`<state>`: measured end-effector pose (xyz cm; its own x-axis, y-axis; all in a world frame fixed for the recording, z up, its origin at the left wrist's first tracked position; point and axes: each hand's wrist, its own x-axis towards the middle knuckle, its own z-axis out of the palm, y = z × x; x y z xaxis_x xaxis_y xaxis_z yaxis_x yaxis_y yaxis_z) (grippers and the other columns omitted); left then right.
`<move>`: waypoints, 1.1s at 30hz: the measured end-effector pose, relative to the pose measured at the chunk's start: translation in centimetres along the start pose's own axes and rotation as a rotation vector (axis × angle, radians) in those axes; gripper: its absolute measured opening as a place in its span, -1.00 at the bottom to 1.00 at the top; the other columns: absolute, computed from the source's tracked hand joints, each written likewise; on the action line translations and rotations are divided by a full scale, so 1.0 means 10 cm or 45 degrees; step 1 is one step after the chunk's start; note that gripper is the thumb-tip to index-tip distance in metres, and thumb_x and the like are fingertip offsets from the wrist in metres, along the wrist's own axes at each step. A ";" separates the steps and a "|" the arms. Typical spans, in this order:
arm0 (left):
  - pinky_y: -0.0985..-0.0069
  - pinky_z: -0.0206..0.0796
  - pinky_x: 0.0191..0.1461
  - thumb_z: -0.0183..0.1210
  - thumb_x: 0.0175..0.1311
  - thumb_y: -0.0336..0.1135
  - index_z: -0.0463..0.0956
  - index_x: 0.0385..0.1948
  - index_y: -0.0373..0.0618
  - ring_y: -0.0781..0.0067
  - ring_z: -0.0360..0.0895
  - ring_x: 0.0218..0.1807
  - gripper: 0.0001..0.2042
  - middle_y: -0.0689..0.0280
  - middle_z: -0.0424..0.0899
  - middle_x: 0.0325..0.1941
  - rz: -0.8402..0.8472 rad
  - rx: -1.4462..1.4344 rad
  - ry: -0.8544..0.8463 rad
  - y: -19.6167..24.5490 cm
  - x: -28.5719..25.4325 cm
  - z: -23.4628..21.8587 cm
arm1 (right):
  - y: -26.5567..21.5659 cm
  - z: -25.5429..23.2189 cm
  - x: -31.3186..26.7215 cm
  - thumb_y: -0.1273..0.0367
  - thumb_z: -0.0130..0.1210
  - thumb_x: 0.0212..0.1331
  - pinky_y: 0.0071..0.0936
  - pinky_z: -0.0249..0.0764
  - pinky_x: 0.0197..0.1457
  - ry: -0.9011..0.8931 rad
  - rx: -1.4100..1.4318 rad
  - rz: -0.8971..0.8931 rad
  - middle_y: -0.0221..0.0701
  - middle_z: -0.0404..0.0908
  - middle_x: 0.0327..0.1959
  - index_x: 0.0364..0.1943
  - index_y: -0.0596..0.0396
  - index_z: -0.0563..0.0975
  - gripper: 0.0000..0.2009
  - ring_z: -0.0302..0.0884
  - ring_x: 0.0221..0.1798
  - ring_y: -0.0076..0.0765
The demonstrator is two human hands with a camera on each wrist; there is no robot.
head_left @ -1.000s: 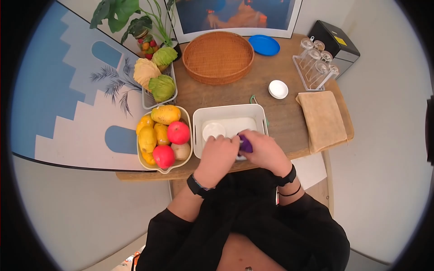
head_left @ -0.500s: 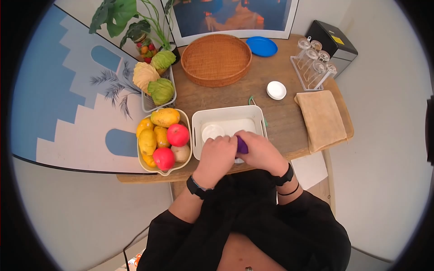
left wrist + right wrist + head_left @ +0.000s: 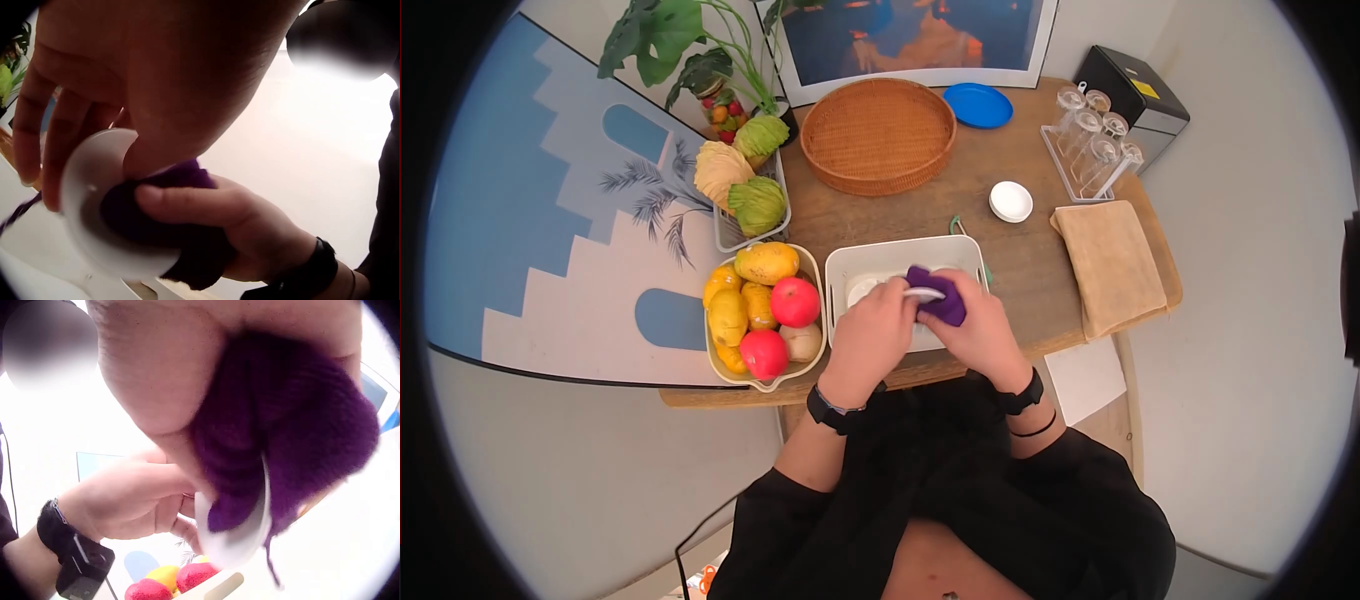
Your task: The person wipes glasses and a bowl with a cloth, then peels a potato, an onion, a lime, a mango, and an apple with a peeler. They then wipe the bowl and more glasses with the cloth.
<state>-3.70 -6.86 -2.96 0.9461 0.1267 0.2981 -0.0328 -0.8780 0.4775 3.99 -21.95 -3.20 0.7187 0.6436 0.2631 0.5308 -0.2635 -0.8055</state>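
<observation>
Over the white bin (image 3: 903, 250), my left hand (image 3: 872, 330) pinches a small white bowl (image 3: 84, 187) by its rim, thumb on one side and fingers on the other. My right hand (image 3: 983, 335) grips a bunched purple cloth (image 3: 312, 419) folded over the bowl's edge. In the left wrist view, the right thumb presses the cloth into the hollow of the bowl. A thin cord hangs from the cloth in the right wrist view. Another white dish (image 3: 861, 289) lies in the bin, partly hidden by the left hand.
Left of the bin stands a basket (image 3: 820, 270) of yellow and red fruit. Behind are a wicker tray (image 3: 878, 135), a blue plate (image 3: 979, 105) and white bowls (image 3: 1011, 201). At right lie a folded tan cloth (image 3: 1112, 265) and a rack of glasses (image 3: 1090, 150).
The purple cloth, earlier mostly covered between my hands, now spreads out more above the right hand. The bowl has turned so its white edge shows between the hands.
</observation>
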 end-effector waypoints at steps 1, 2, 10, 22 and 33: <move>0.12 0.50 -0.31 0.08 0.36 -0.36 0.42 -0.26 -0.21 -0.04 0.64 -0.31 -0.88 0.07 0.62 -0.42 -0.095 0.058 -0.044 -0.05 -0.01 0.03 | 0.00 0.02 -0.01 0.42 0.35 0.04 -0.18 0.55 0.05 0.128 0.112 0.095 -0.09 0.64 -0.04 0.07 0.11 0.50 -0.54 0.59 0.01 0.15; 0.14 0.52 -0.31 0.08 0.36 -0.34 0.43 -0.25 -0.21 0.02 0.65 -0.32 -0.87 0.13 0.62 -0.45 -0.193 0.116 -0.088 -0.06 -0.03 0.05 | 0.02 0.03 -0.03 0.42 0.36 0.04 -0.19 0.55 0.06 0.254 0.224 0.191 -0.09 0.64 -0.02 0.08 0.11 0.50 -0.53 0.59 0.02 0.14; 0.15 0.50 -0.20 0.12 0.16 -0.46 0.50 -0.24 -0.16 0.00 0.64 -0.27 -0.86 0.15 0.58 -0.36 0.127 0.216 -0.278 0.05 -0.08 0.00 | 0.08 -0.08 -0.07 0.38 0.33 0.07 -0.10 0.55 0.02 -0.343 -0.201 0.101 -0.10 0.65 -0.13 0.03 0.06 0.48 -0.58 0.61 -0.04 0.15; 0.16 0.44 -0.24 0.04 0.46 -0.35 0.53 -0.16 -0.29 -0.19 0.61 -0.31 -0.82 -0.10 0.64 -0.35 -0.389 -0.572 0.119 -0.20 0.11 -0.05 | -0.03 -0.34 -0.07 0.40 0.41 0.02 -0.28 0.48 0.23 -0.444 0.321 -0.027 -0.20 0.57 0.11 0.29 -0.03 0.47 -0.35 0.56 0.13 -0.08; 0.06 0.50 0.01 0.25 0.25 -0.11 0.44 0.06 -0.23 -0.15 0.59 0.04 -0.54 -0.04 0.62 -0.04 -0.451 0.371 -0.346 -0.68 0.14 0.43 | 0.92 -0.83 0.30 0.41 0.34 0.16 -0.56 0.55 -0.03 0.396 0.638 0.538 -0.37 0.66 -0.11 0.19 0.33 0.47 -0.49 0.60 -0.13 -0.55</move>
<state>-0.76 -2.71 -9.28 0.9335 0.3488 -0.0832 0.3584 -0.8997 0.2491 14.72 -28.38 -5.42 0.9509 0.3059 -0.0459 -0.0367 -0.0358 -0.9987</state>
